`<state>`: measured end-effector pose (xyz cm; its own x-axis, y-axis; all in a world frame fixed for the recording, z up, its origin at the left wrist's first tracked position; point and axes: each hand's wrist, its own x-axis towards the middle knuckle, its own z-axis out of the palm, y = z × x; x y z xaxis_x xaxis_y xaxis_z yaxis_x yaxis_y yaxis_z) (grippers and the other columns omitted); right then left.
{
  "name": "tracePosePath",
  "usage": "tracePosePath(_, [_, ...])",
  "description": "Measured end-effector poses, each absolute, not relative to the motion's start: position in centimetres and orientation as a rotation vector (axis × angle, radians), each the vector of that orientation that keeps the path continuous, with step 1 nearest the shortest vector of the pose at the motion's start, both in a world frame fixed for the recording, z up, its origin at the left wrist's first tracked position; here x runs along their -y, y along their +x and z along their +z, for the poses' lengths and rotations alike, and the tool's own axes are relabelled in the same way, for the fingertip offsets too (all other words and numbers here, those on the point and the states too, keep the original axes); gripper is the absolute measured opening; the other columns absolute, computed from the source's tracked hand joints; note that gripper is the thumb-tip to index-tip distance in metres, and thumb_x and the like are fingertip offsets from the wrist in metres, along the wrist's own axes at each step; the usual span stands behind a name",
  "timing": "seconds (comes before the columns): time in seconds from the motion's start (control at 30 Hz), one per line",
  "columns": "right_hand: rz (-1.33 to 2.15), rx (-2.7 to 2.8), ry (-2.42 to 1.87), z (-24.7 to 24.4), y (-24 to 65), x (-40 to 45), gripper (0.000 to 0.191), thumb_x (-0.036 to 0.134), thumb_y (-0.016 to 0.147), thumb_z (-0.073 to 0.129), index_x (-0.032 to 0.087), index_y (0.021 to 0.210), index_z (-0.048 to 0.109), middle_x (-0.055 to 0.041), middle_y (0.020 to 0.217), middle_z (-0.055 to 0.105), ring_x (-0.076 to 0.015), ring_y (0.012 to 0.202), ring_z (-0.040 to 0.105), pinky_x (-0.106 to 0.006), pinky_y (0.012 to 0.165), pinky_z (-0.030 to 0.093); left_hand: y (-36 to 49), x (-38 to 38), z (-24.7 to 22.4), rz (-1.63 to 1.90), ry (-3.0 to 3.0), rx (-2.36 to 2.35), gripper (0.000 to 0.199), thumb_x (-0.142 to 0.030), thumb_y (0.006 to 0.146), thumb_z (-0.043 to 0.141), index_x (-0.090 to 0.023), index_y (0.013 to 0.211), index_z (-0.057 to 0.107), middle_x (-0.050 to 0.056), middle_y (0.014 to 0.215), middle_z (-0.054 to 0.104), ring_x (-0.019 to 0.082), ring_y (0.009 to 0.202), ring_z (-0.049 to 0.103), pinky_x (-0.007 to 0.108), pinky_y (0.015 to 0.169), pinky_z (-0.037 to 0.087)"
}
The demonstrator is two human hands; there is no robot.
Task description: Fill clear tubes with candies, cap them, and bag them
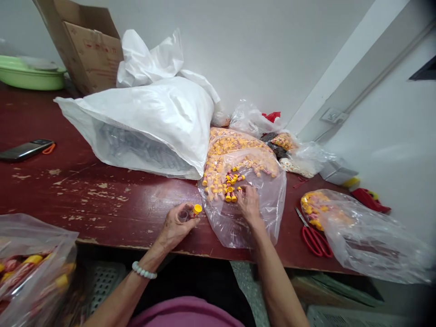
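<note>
My left hand (179, 223) is closed around a small transparent plastic tube (184, 215) near the table's front edge. At its fingertips, a yellow cup-shaped cap (197, 209) faces up. My right hand (248, 203) reaches into the mouth of a transparent plastic bag (235, 229). Its fingers are bent at a small yellow-capped piece (240, 190); how firmly they grip it is hard to see. Several more yellow-capped red pieces (230, 194) lie loose beside those fingers, and many others fill the back of the bag. Left of it, a white sack (170, 106) lies open-mouthed, with many transparent tubes (136, 143) inside.
Red-handled scissors (316, 240) lie right of the bag, beside another plastic bag (368, 236) of yellow pieces. A phone (25, 150) rests at left. Behind stand a cardboard box (97, 56) and green basin (30, 77). A bag of larger yellow-capped tubes (25, 268) sits lower left.
</note>
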<state>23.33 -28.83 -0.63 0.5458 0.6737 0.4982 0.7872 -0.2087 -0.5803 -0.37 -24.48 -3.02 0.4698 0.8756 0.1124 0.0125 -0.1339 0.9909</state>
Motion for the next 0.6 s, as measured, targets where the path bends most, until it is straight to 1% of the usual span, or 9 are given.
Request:
tracePosePath(0.07, [-0.138,1.202,-1.991,-2.3,25.8,29.3,0.018,0.035,0.078,0.057,0.017,0.078,0.06,-0.0064,0.08,0.061,-0.0194,0.08,0.053,-0.036,0.079,0.042,-0.6,24.2,-3.0,0.926,1.513,-0.841,0.023,-0.024,0.066,0.068,-0.016,0.083,0.057,0.0,0.072,0.061,0.012,0.067,0.056,0.022,0.061,0.044])
tracePosePath(0.13, [-0.096,1.202,-2.004,-3.4,26.5,29.9,0.02,0.036,0.078,0.057,0.016,0.076,0.06,-0.0061,0.077,0.061,-0.0194,0.077,0.053,-0.037,0.078,0.042,-0.5,24.2,-2.8,0.926,1.552,-0.849,0.023,-0.024,0.065,0.069,-0.015,0.083,0.058,0.001,0.073,0.062,0.013,0.068,0.057,0.023,0.063,0.045])
tracePosePath(0.2, [-0.036,1.195,-1.989,-3.3,25.5,30.5,0.026,0.039,0.081,0.054,0.015,0.084,0.062,-0.0067,0.079,0.062,-0.019,0.076,0.054,-0.036,0.076,0.043,-0.2,24.5,-2.5,0.913,1.597,-0.839,0.021,-0.024,0.065,0.069,-0.015,0.082,0.058,0.0,0.071,0.062,0.012,0.065,0.056,0.022,0.061,0.044])
tracePosePath(0.3, [0.152,1.272,-1.773,-0.9,21.7,31.6,0.031,0.041,0.086,0.05,0.017,0.101,0.06,-0.0067,0.091,0.063,-0.0167,0.078,0.057,-0.032,0.073,0.046,0.2,24.8,-2.2,0.893,1.666,-0.822,0.017,-0.02,0.066,0.066,-0.015,0.079,0.058,0.0,0.072,0.062,0.011,0.064,0.056,0.021,0.06,0.043])
tracePosePath(0.37, [0.235,1.404,-1.587,1.6,18.8,32.3,0.025,0.036,0.087,0.053,0.02,0.104,0.061,-0.006,0.097,0.062,-0.0162,0.083,0.058,-0.03,0.074,0.047,0.3,25.0,-1.9,0.878,1.745,-0.833,0.015,-0.017,0.067,0.063,-0.015,0.08,0.058,0.0,0.073,0.062,0.011,0.065,0.057,0.021,0.061,0.043])
tracePosePath(0.43, [0.231,1.539,-1.481,3.7,16.4,32.9,0.02,0.028,0.087,0.054,0.022,0.104,0.061,-0.006,0.101,0.06,-0.0166,0.09,0.057,-0.03,0.078,0.047,0.3,25.2,-1.6,0.857,1.849,-0.835,0.014,-0.015,0.068,0.06,-0.015,0.082,0.059,0.001,0.074,0.063,0.012,0.066,0.056,0.022,0.062,0.043])
tracePosePath(0.53, [0.211,1.73,-1.413,5.2,14.4,33.3,0.022,0.018,0.086,0.052,0.024,0.106,0.062,-0.0064,0.103,0.056,-0.0177,0.097,0.055,-0.033,0.084,0.047,0.1,25.5,-1.1,0.83,1.989,-0.786,0.019,-0.014,0.07,0.057,-0.015,0.088,0.06,0.001,0.076,0.063,0.013,0.068,0.056,0.024,0.065,0.042])
tracePosePath(0.6, [0.196,1.805,-1.387,5.2,14.0,33.4,0.026,0.015,0.086,0.05,0.024,0.108,0.061,-0.007,0.105,0.055,-0.0188,0.1,0.054,-0.035,0.087,0.046,0.1,25.7,-0.8,0.83,2.049,-0.752,0.021,-0.013,0.07,0.056,-0.014,0.091,0.061,0.001,0.077,0.063,0.013,0.068,0.055,0.024,0.065,0.042])
